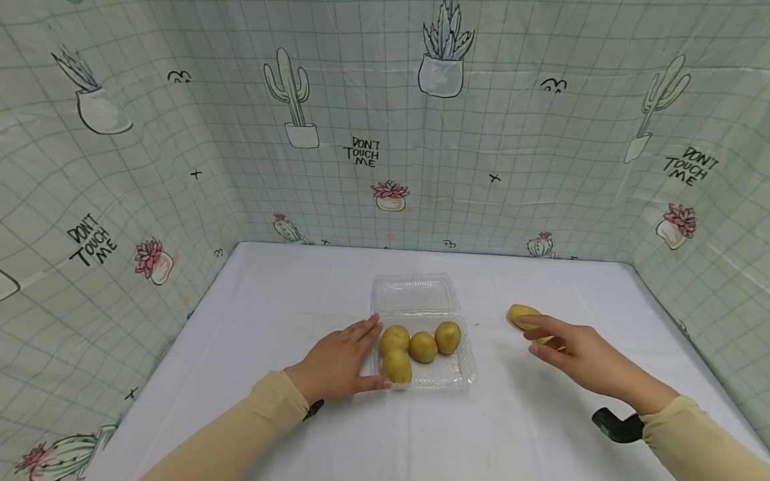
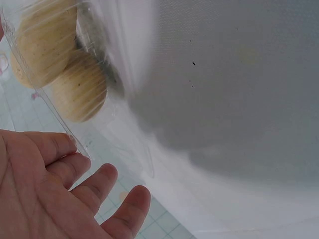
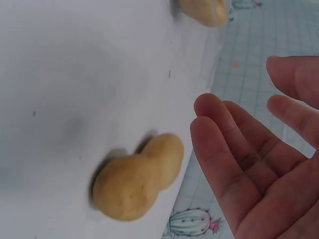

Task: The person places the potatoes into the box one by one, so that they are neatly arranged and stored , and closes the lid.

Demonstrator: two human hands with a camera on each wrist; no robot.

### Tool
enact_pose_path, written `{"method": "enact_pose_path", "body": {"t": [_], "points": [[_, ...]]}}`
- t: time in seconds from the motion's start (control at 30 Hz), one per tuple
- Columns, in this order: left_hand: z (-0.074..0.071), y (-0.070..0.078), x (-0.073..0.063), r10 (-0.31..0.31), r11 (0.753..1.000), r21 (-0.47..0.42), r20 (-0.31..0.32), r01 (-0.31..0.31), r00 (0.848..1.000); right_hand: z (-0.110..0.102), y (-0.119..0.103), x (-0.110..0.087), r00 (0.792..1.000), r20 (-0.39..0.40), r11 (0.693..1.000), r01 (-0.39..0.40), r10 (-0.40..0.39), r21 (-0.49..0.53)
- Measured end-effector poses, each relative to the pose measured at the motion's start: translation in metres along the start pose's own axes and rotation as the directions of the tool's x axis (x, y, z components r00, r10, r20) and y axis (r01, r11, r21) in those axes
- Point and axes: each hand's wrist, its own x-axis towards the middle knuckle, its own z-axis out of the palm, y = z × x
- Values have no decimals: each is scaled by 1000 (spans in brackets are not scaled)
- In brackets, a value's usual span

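Observation:
A clear plastic clamshell box [image 1: 444,379] stands with its lid [image 1: 415,294] laid back, and several yellow potatoes [image 1: 424,347] sit in its base. My left hand [image 1: 344,357] touches the box's left wall with spread fingers; the left wrist view shows its fingertips along the rim beside a potato [image 2: 79,89]. On the right, my right hand [image 1: 580,351] hovers with loose, empty fingers over two more potatoes [image 1: 522,314], partly hidden by it. In the right wrist view, these potatoes [image 3: 127,189] lie side by side on the cloth, apart from the fingers.
A white cloth covers the table [image 1: 289,287]. A grid-patterned curtain [image 1: 337,200] with cactus drawings surrounds it at the back and sides. A black wrist strap piece [image 1: 618,426] sticks out below my right sleeve.

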Motion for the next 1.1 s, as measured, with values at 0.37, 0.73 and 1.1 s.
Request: {"method": "enact_pose_path", "body": {"t": [0.37,0.73,1.1], "points": [[0,0,0,-5,1000,12,-4,5,1000,-18,30,-11,999,-32,994,-47,44,-104],[-1,1,0,-2,1000,7,8,2,1000,-23,56,-16,984,-62,976,-172,165,-132],[-4,3,-2,-3,1000,1,3,3,1000,-7,72,-10,978,-5,973,-207,207,-102]]}}
